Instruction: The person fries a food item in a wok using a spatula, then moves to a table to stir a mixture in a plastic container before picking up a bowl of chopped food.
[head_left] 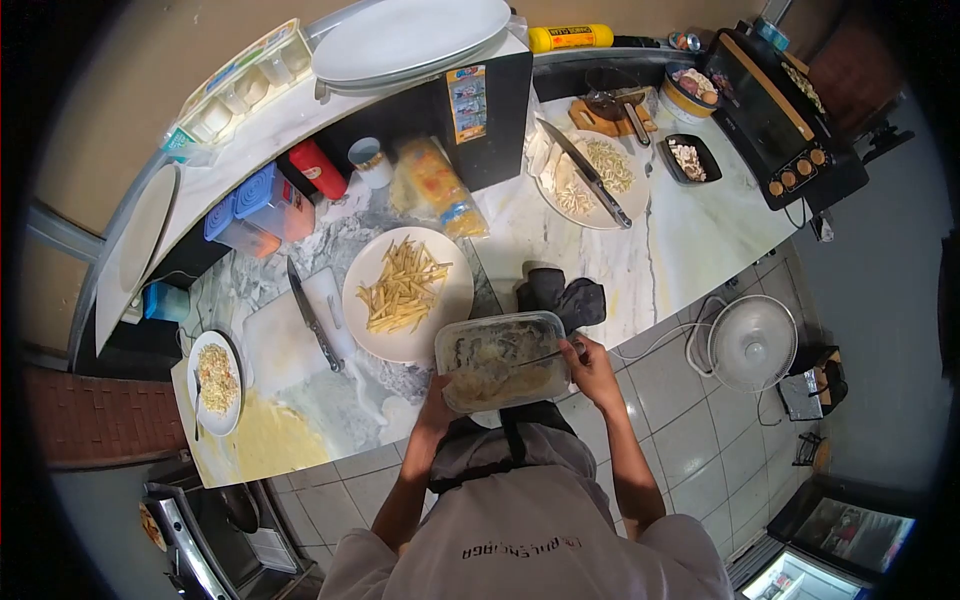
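Note:
A clear plastic container point(462, 340) is held close to my body at the counter's front edge, tilted so its inside shows, with a pale, cloudy paste point(490, 380) smeared over its bottom. My left hand point(436, 405) is closed on its left side near the lower corner. At the right rim, my right hand point(592, 372) pinches the handle of a thin metal utensil point(545, 356), whose far end is lost in the paste. Just beyond the container lies a round plate point(361, 262) of cut potato sticks point(405, 285). A crumpled black cloth point(563, 297) lies close to my right hand.
Left on the counter are a white cutting board point(270, 335), a black-handled knife point(316, 318) and a plate of chopped food point(216, 382). Farther right, another knife point(585, 175) lies across a plate point(632, 200). A toaster oven point(775, 120) stands at the back right; a fan point(752, 343) is on the floor.

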